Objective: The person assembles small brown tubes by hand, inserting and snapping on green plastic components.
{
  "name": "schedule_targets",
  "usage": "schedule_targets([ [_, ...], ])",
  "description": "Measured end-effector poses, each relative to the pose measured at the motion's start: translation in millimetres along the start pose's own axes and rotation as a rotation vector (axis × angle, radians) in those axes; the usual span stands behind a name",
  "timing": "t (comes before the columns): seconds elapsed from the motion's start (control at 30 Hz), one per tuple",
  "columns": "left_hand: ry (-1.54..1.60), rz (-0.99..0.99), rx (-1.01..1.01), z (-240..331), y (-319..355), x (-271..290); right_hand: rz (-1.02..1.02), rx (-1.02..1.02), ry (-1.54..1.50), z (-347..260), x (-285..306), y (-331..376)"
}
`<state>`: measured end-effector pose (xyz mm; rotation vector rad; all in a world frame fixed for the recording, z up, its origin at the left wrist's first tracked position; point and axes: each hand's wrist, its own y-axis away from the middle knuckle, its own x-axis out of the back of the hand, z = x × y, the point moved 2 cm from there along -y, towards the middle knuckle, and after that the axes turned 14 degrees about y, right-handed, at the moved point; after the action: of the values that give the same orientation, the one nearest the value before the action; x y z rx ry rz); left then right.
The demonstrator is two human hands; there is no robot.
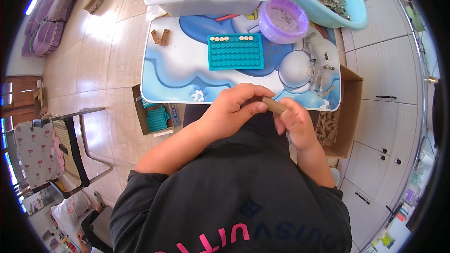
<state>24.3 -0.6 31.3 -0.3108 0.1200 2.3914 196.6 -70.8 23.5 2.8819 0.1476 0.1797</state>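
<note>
Gripping a short tan cylindrical piece (273, 106), the left hand (234, 110) and right hand (295, 121) pinch its ends.

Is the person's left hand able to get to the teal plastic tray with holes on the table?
Probably yes. The left hand is at the near table edge, pinching a small brown wooden stick together with the right hand. Only bare blue-and-white mat lies between it and the teal plastic tray.

The left hand (232, 110) hides most of the brown stick (273, 106); the white tub (206, 1) is cut off at the top edge.
</note>
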Motion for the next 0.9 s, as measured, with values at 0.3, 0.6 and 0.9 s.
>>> schedule_targets([
  [0.3, -0.035, -0.023, -0.080, 2.1, 7.1, -2.6, 0.335, 0.672, 0.953, -28.9, -1.9, 1.4],
  [0.6, 0.221, -0.093, 0.076, -2.0, 11.3, -12.1, 0.366, 0.783, 0.669, -18.7, -6.4, 0.7],
  [0.9, 0.183, 0.050, 0.037, -9.3, 2.6, -1.8, 0.877, 0.404, 0.050, 40.3, 96.2, 37.2],
])
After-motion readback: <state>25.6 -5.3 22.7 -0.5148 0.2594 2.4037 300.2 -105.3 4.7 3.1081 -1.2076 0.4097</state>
